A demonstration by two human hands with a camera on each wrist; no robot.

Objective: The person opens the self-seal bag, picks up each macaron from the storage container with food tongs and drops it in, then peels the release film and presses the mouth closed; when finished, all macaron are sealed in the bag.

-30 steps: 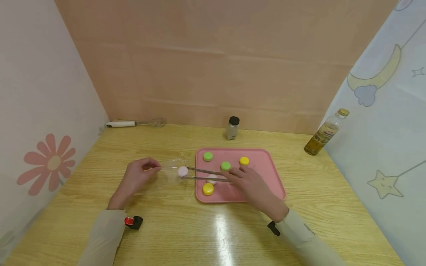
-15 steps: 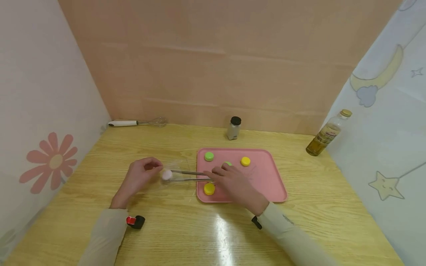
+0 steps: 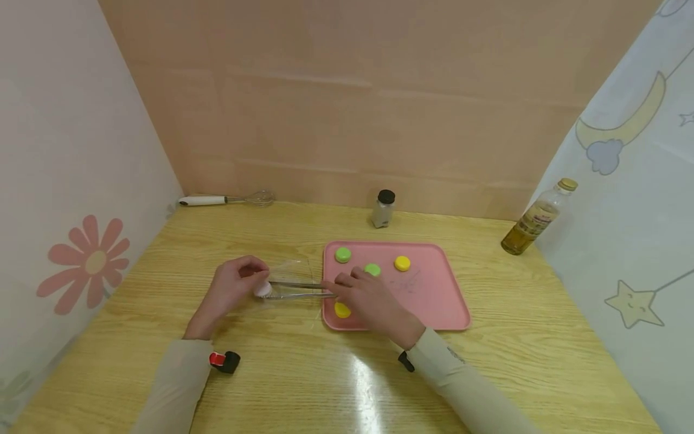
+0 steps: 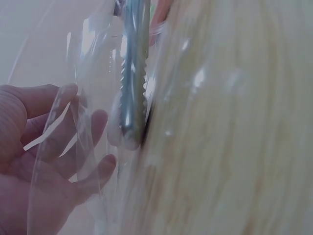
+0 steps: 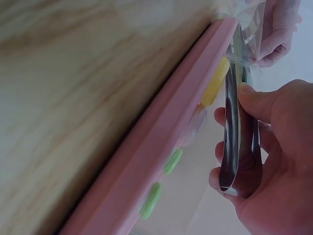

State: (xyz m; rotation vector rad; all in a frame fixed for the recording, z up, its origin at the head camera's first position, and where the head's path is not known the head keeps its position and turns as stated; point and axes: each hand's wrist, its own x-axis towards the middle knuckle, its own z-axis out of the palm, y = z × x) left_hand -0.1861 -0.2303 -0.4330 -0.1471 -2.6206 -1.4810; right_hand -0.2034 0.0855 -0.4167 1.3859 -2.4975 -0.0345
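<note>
A table with a pale yellow wood-grain top [image 3: 293,374] spreads beneath everything. On it lies a rectangular pink tray with rounded corners and a raised rim [image 3: 440,301]. The right hand [image 3: 374,304], above the tray's left part, grasps slim silver metal tongs [image 3: 300,295], thumb on one arm and fingers against the other. The left hand [image 3: 234,289], well left of the tray, pinches a clear plastic bag [image 3: 295,269]; its film stretches from those fingers toward the tray's left edge. The tongs reach leftward beyond the rim, and the left wrist view shows their toothed tips amid the film. A white-handled wire whisk [image 3: 206,200] lies at the back left, a tall glass bottle of amber liquid with a gold cap [image 3: 534,223] stands at the back right, and a small clear jar with a black lid [image 3: 382,214] stands behind the tray.

Smallest is the round pale pink macaron [image 3: 262,290], held at the tongs' tips, far from the right hand's own fingers and right beside the left hand's fingertips. Two green macarons [image 3: 343,255], two yellow macarons [image 3: 402,263] and a pale macaron [image 5: 194,128] lie on the tray.
</note>
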